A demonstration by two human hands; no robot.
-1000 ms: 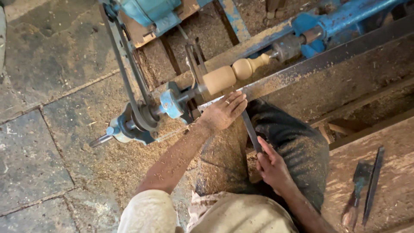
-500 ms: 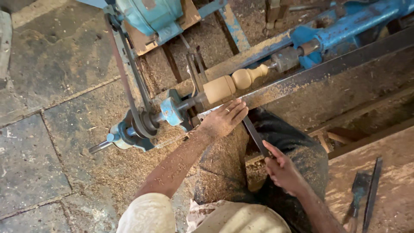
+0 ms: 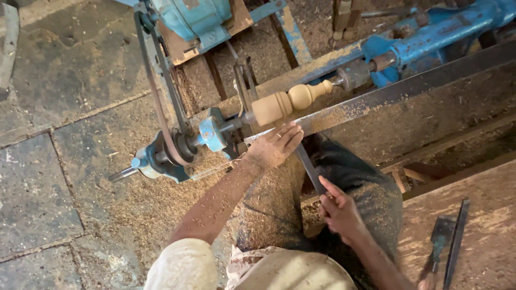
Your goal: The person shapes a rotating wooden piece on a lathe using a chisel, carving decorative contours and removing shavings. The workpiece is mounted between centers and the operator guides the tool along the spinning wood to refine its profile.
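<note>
Nearest the camera, the right hand point(image 3: 339, 214) has its fingers clamped round the lower end of a long flat steel chisel point(image 3: 310, 169), a low grip that gives leverage over the blade. From there the chisel runs up and away toward the lathe. Further out, the left hand point(image 3: 275, 145) lies palm down on the blade where it crosses the long metal tool rest point(image 3: 387, 92), fingers together and pressed flat, so the tip stays pinned against the bar; the tip itself is hidden under that hand. Just beyond the rest, the turned wooden spindle point(image 3: 287, 100) sits held between the blue pulley end point(image 3: 212, 134) and the blue tailstock point(image 3: 430, 40), so it lies level with the rest. A drive belt point(image 3: 161, 102) runs from the pulley up to the blue motor point(image 3: 196, 19). Sawdust covers the stone floor point(image 3: 48, 177), and two spare tools point(image 3: 446, 244) lie to the right on a wooden tabletop point(image 3: 484, 225)
</note>
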